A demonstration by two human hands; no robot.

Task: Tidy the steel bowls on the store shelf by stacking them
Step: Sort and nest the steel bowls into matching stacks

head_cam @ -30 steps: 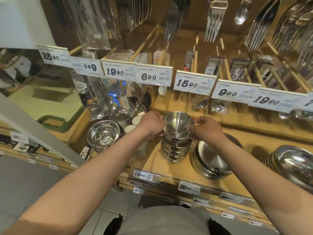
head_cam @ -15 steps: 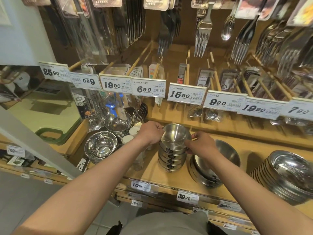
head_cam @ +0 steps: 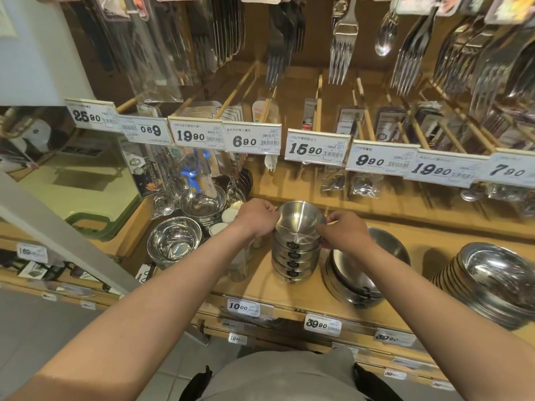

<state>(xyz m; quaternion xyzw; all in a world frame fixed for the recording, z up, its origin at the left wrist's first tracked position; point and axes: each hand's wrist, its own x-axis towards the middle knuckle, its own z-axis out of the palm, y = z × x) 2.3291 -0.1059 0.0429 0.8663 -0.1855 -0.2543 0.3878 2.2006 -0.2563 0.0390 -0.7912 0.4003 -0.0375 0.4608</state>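
A stack of several small steel bowls (head_cam: 293, 263) stands on the wooden shelf (head_cam: 260, 282) in the middle of the head view. The top bowl (head_cam: 299, 219) sits nested in the stack. My left hand (head_cam: 256, 217) grips the left side of the top bowl's rim with curled fingers. My right hand (head_cam: 343, 233) grips its right side, thumb at the rim and fingers on the bowls just under it.
To the right lie wider steel bowls (head_cam: 367, 267) and a tilted stack of large bowls (head_cam: 492, 282). Left of my hands are shiny bowls (head_cam: 173, 241), another bowl stack (head_cam: 202, 202) and small white cups (head_cam: 220, 227). Price tags (head_cam: 317, 147) and hanging forks (head_cam: 343, 39) fill the rack above.
The view has tilted upward, so shelf and hands sit lower in frame. Both hands keep their hold on the top bowl; the right hand has shifted slightly inward and down the stack.
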